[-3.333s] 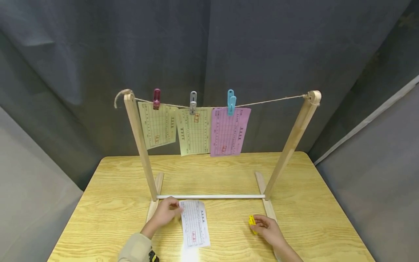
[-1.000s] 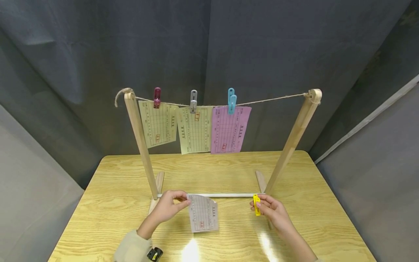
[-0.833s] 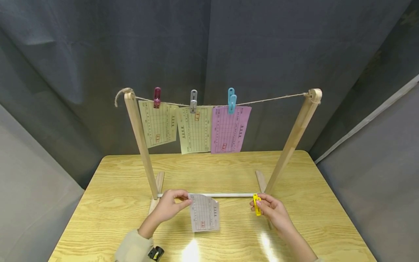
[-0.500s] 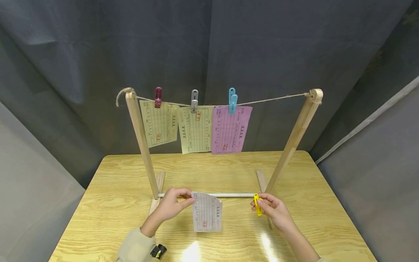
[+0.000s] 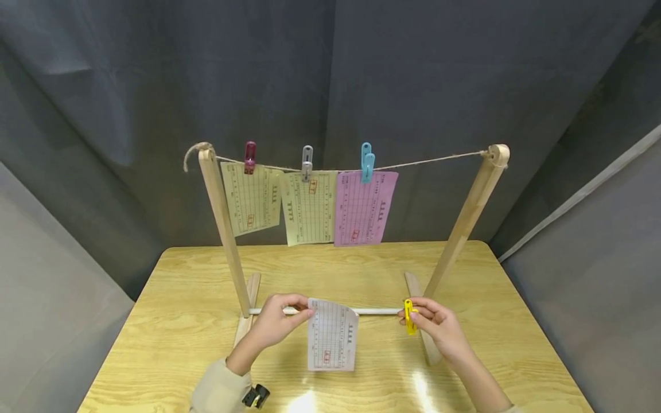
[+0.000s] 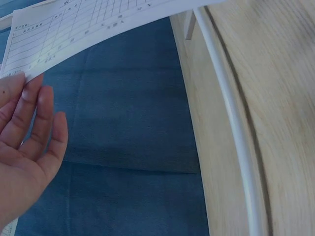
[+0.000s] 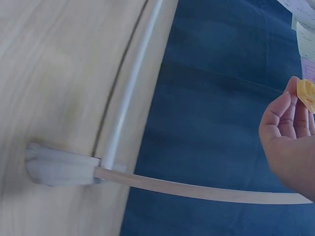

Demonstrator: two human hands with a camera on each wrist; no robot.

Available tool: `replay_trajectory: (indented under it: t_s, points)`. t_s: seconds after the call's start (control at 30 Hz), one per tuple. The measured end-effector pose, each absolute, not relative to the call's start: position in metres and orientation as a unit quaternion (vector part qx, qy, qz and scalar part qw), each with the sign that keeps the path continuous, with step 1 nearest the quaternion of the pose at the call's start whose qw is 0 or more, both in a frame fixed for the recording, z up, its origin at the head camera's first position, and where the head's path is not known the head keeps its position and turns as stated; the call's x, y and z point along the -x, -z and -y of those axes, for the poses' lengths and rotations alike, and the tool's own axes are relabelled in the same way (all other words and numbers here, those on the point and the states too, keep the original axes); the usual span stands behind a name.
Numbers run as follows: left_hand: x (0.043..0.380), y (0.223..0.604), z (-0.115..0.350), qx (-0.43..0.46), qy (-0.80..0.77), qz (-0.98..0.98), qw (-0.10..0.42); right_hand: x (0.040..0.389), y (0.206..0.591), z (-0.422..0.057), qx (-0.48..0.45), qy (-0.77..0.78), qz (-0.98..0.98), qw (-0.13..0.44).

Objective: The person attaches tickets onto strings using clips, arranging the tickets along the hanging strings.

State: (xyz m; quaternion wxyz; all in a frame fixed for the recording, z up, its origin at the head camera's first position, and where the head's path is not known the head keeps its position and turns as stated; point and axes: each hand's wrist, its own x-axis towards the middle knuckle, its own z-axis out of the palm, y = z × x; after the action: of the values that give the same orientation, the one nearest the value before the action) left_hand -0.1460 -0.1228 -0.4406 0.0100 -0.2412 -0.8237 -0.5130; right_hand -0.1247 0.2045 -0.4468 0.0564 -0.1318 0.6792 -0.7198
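Note:
My left hand (image 5: 281,321) pinches the upper left corner of a white printed form (image 5: 333,338), which hangs down in front of the white crossbar. In the left wrist view the same form (image 6: 74,29) is held between thumb and index finger, the other fingers loosely bent. My right hand (image 5: 439,327) pinches a yellow clothespin (image 5: 409,317) upright, right of the form and apart from it. The right wrist view has the clothespin (image 7: 306,93) at its right edge. Above, a string (image 5: 428,162) carries two yellow-green forms (image 5: 310,212) and a pink form (image 5: 364,212).
A wooden frame with a left post (image 5: 222,229), a right post (image 5: 467,223) and a white crossbar (image 5: 379,311) stands on the wooden table (image 5: 155,321). Dark red (image 5: 250,158), grey (image 5: 307,163) and blue (image 5: 367,163) clothespins grip the hung forms. Grey curtains (image 5: 413,86) enclose the table.
The white form has been lifted off the table and moved right in my left hand. My right hand has raised the yellow clothespin slightly. The hung forms stay in place.

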Motion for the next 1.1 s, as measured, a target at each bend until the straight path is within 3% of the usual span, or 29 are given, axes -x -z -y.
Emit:
replay_trajectory:
  t_s: [0.3, 0.53, 1.1]
  points:
    - [0.137, 0.403, 0.11, 0.255, 0.519, 0.814, 0.053, 0.132, 0.427, -0.208, 0.186, 0.714, -0.674, 0.021]
    - [0.133, 0.388, 0.102, 0.249, 0.54, 0.802, 0.057, 0.135, 0.412, -0.21, 0.203, 0.712, -0.673, 0.011]
    - [0.148, 0.399, 0.091, 0.258, 0.567, 0.774, 0.113, 0.146, 0.37, -0.214, 0.296, 0.718, -0.629, -0.023]
